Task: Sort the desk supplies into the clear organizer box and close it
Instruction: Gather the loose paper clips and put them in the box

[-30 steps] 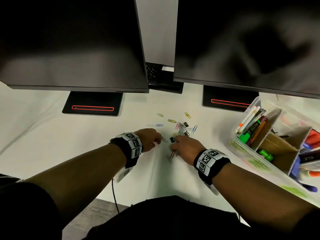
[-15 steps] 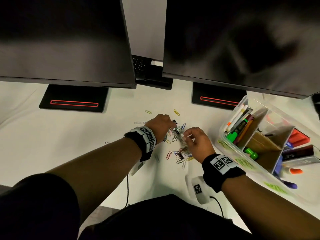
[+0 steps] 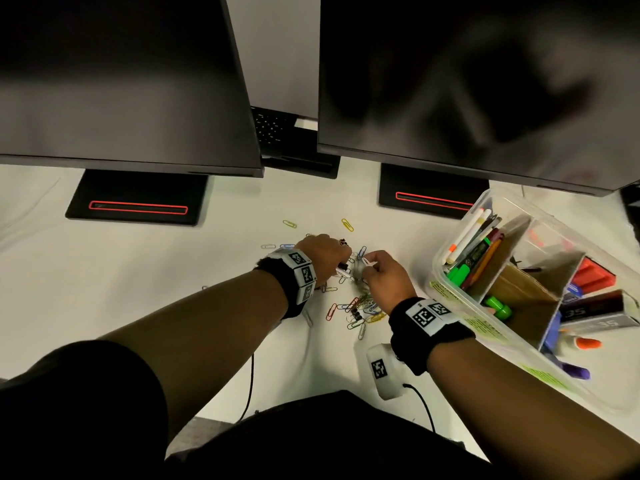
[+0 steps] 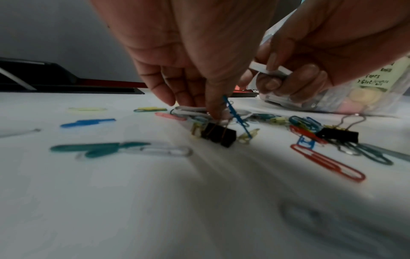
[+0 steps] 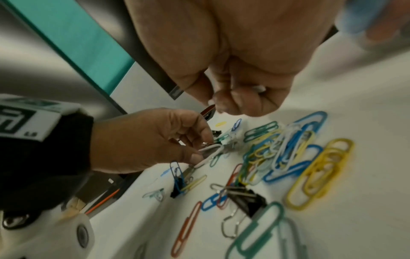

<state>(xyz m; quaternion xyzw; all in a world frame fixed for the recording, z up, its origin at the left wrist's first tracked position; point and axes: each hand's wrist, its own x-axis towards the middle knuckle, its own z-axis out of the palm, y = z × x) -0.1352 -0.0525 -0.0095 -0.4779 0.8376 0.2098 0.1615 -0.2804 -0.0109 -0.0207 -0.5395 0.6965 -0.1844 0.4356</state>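
Coloured paper clips and small black binder clips lie scattered on the white desk. My left hand reaches down into the pile, thumb and fingers pinching a white paper clip; a black binder clip lies just below its fingertips. My right hand hovers close beside it, fingers curled round a small white piece; what that piece is I cannot tell. The clear organizer box stands open to the right, holding pens, markers and highlighters in cardboard-walled compartments.
Two dark monitors on black stands overhang the back of the desk. Stray clips lie beyond the hands. A white sensor unit with a cable hangs under my right wrist. The desk's front edge is near my body.
Both hands have shifted up and back into the far part of the clip pile and come closer together. The right hand has lifted off the desk with the white piece.
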